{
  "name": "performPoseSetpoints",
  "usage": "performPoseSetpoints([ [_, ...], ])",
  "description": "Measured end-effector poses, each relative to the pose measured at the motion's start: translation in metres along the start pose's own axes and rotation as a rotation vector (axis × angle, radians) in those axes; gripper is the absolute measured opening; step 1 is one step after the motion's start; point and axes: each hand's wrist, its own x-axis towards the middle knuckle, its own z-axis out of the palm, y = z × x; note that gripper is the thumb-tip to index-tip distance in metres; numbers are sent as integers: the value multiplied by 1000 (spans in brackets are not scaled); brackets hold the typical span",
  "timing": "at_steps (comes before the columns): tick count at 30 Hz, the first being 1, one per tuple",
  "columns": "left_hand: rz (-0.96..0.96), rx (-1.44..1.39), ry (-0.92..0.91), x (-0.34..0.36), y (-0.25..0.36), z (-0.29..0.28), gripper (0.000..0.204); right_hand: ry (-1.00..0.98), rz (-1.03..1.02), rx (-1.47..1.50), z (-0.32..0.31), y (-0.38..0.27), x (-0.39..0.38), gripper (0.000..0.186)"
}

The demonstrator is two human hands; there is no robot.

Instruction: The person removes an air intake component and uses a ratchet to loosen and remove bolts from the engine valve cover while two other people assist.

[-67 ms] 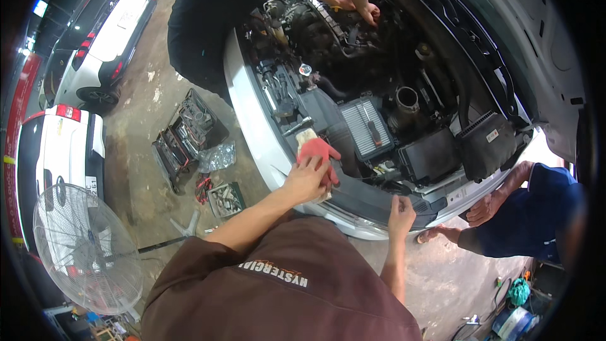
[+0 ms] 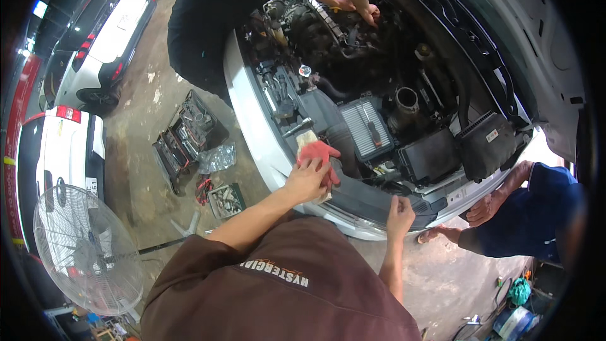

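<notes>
My left hand rests on a red and off-white work glove at the front edge of a car's open engine bay. Its fingers lie spread over the red part, and the thumb is hidden. Farther right, my right hand is above the black plastic trim along the same edge, its fingertips drawn together. Whether anything small is between them cannot be made out. Past the glove sits a pleated air filter with a screwdriver-like tool lying on it. Beside it is a black box-shaped housing.
Another person's hands reach into the engine at the far side. At the right, a person in dark blue leans by the fender. An open toolbox, a plastic bag and a standing fan are at the left.
</notes>
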Motion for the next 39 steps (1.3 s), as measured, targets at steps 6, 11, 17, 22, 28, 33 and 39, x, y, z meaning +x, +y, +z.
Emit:
performPoseSetpoints([
  [6, 28, 46, -66, 22, -21, 18, 42, 248, -248, -79, 29, 12, 2, 19],
  [11, -17, 78, 266, 18, -19, 6, 29, 240, -232, -105, 26, 8, 0, 19],
  [17, -116, 77, 234, -1, -13, -19, 45, 265, -275, -109, 25, 1, 1, 22],
  [22, -354, -302, 376, -48, -56, -24, 37, 244, -260, -88, 21, -2, 0, 22],
  [28, -712, -120, -509, -135, -123, 20, 62, 226, -269, -100, 21, -3, 1, 21],
  [33, -683, -222, -562, -167, -97, 76, 65, 235, -324, -85, 20, -2, 2, 18],
  [39, -706, -666, -750, -182, -75, -16, 45, 190, -294, -122, 20, -3, 0, 18],
])
